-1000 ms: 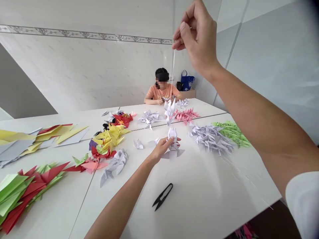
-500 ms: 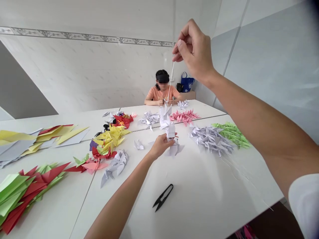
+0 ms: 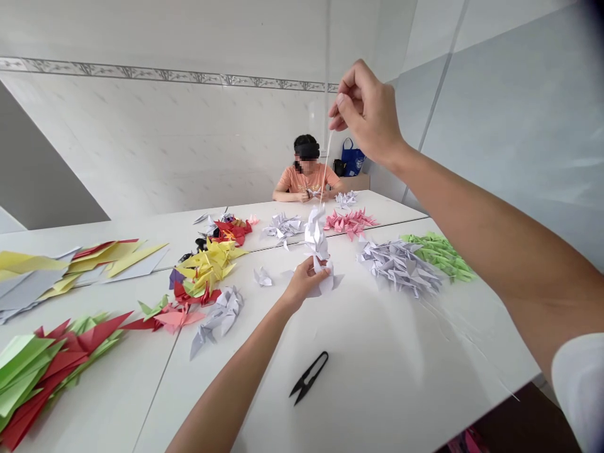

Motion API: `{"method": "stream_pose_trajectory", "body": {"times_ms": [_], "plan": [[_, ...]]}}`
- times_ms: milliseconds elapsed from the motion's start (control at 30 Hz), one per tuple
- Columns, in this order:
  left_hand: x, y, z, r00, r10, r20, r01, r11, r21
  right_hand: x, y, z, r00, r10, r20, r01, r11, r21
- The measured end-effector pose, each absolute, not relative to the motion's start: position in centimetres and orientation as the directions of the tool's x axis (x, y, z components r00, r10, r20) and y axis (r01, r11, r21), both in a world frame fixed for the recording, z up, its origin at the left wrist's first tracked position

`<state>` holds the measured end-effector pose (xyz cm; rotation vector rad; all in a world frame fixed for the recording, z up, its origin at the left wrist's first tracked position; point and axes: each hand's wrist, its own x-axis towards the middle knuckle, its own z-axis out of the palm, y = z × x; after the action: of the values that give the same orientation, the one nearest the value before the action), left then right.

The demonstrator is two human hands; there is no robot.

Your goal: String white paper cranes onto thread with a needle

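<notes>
My right hand (image 3: 361, 110) is raised high, its fingers pinched on a white thread (image 3: 325, 168). Down from it the thread runs taut to a string of white paper cranes (image 3: 315, 233) stacked one above another. Closed around the lower part of that string is my left hand (image 3: 309, 280), just over the table. Nearer to me lie black thread snips (image 3: 308, 379), flat on the white tabletop. A heap of white paper cranes (image 3: 401, 264) rests to the right of my left hand, and a single white crane (image 3: 262, 276) to its left.
Green cranes (image 3: 438, 255) and pink cranes (image 3: 350, 221) lie at the right and back. Leftward are yellow cranes (image 3: 211, 261), red and green folded papers (image 3: 51, 368) and yellow and grey sheets (image 3: 80, 267). A person (image 3: 306, 176) sits across the table (image 3: 377, 365). Loose thread trails at the right.
My right hand has come down a little, and the upper cranes sit lower, closer to my left hand. My left hand stays around the lower part of the string.
</notes>
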<state>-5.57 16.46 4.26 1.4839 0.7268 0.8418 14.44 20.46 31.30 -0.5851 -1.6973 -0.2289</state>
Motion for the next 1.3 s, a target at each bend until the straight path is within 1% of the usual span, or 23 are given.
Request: {"method": "stream_pose_trajectory", "body": {"times_ms": [100,233,400,467,733,1000,1300], "plan": [[-5.8,16.4,4.0,0.573,0.818,0.058,-0.066,-0.024,0.998,14.6,20.1,31.0,-0.097,0.250,0.964,0.506,0.846,-0.168],[-5.9,16.5,3.7,0.592,0.805,0.031,-0.111,0.043,0.993,14.8,19.3,30.5,-0.104,0.278,0.955,0.525,0.831,-0.185],[-6.1,16.4,4.1,0.618,0.778,0.116,-0.226,0.035,0.973,14.9,19.1,30.3,-0.086,0.307,0.948,0.540,0.814,-0.215],[-6.2,16.3,4.2,0.626,0.768,0.137,-0.236,0.020,0.972,14.9,19.1,30.2,-0.082,0.308,0.948,0.542,0.812,-0.217],[-6.0,16.1,3.2,0.604,0.789,0.110,-0.148,-0.024,0.989,15.1,19.2,29.9,-0.069,0.322,0.944,0.518,0.821,-0.242],[-6.1,15.9,2.1,0.605,0.792,0.081,-0.047,-0.066,0.997,15.6,19.5,29.7,-0.068,0.302,0.951,0.526,0.821,-0.223],[-6.7,15.5,0.7,0.642,0.767,-0.012,0.042,-0.019,0.999,15.5,19.1,30.1,-0.024,0.257,0.966,0.541,0.816,-0.204]]}}
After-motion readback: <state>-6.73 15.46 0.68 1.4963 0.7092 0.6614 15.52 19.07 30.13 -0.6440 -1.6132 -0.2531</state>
